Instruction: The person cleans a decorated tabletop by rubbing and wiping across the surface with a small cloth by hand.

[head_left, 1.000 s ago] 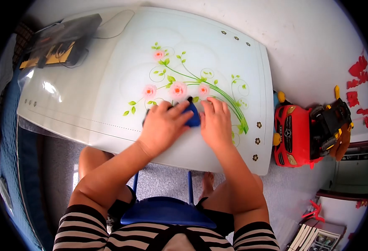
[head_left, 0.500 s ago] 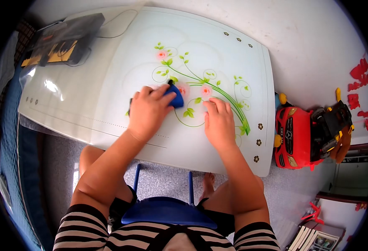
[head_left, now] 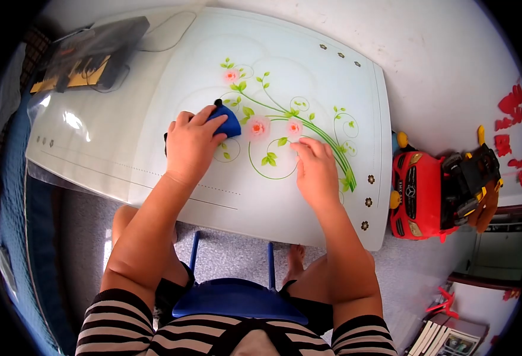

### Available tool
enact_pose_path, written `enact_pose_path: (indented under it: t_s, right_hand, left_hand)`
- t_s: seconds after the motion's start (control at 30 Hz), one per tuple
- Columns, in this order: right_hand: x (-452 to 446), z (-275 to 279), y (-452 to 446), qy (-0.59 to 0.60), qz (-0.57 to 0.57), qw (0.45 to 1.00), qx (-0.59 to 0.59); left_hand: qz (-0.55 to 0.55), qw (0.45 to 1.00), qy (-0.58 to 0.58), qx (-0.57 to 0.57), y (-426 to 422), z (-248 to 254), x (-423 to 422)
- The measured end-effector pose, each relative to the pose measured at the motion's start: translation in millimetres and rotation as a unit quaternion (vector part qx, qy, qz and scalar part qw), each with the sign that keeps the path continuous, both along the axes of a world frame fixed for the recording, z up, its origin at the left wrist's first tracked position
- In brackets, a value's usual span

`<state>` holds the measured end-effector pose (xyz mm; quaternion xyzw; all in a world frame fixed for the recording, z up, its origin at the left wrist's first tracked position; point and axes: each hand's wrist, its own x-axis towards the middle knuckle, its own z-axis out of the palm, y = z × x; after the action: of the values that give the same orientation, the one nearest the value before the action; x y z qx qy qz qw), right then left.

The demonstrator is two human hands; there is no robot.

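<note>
One blue, smooth-looking item with black tip (head_left: 230, 123), partly hidden, on glossy white floral tabletop (head_left: 273, 204); left hand (head_left: 191, 145) grasps it, fingers spread over. Tip points to far edge; long axis unclear. Right hand (head_left: 318, 172): fingers loosely curled, holding nothing visible. Three pink printed flowers (head_left: 257, 127).

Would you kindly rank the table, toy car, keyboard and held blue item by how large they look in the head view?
1. Table
2. Red toy car and keyboard: too alike to rank
3. Blue item, partly under the left hand
</note>
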<state>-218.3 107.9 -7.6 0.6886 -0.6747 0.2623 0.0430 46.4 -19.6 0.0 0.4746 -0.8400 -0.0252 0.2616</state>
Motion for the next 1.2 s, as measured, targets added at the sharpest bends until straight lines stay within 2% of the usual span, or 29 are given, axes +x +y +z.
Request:
enact_pose_path:
  t_s: [0.1, 0.33, 0.47, 0.6, 0.7, 0.73, 0.8, 0.93, 0.97, 1.03, 1.13, 1.2]
  right_hand:
    - [0, -3, 0, 0.005, 0.002, 1.000, -0.009]
    - [2, -3, -1, 0.013, -0.002, 1.000, -0.010]
    - [2, -2, -1, 0.011, 0.000, 1.000, -0.010]
    - [2, 1, 1, 0.003, -0.002, 1.000, 0.015]
    - [2, -1, 1, 0.009, -0.001, 1.000, 0.008]
    - [2, -1, 0, 0.009, -0.002, 1.000, 0.007]
    - [3, -1, 1, 0.008, 0.001, 1.000, 0.006]
    - [3, -1, 0, 0.011, -0.001, 1.000, 0.001]
    - [2, -1, 0, 0.010, 0.001, 1.000, 0.000]
    - [2, -2, 0, 0.009, 0.003, 1.000, 0.000]
    - [3, -1, 1, 0.016, 0.001, 1.000, -0.005]
    - [3, 0, 1, 0.013, 0.002, 1.000, 0.007]
  left_hand:
    - [-0.024, 1.000, -0.014, -0.009, 9, 2, -6]
    - [-0.296, 0.955, 0.008, -0.023, 76, -5, -38]
    - [-0.220, 0.975, 0.013, -0.027, 59, -6, -31]
    - [-0.054, 0.998, -0.017, -0.003, 16, 4, -12]
    - [-0.028, 0.999, -0.005, -0.018, 13, 2, -9]
    - [-0.029, 0.999, -0.005, -0.019, 15, 1, -11]
    - [-0.124, 0.992, 0.024, -0.020, 28, -1, -18]
    - [-0.263, 0.965, 0.012, 0.002, 65, 4, -32]
    - [-0.263, 0.965, 0.012, 0.002, 67, 4, -32]
    - [-0.338, 0.941, 0.023, 0.023, 69, 5, -30]
    - [-0.288, 0.956, 0.031, 0.049, 51, 3, -21]
    - [-0.186, 0.982, 0.023, 0.007, 29, 2, -13]
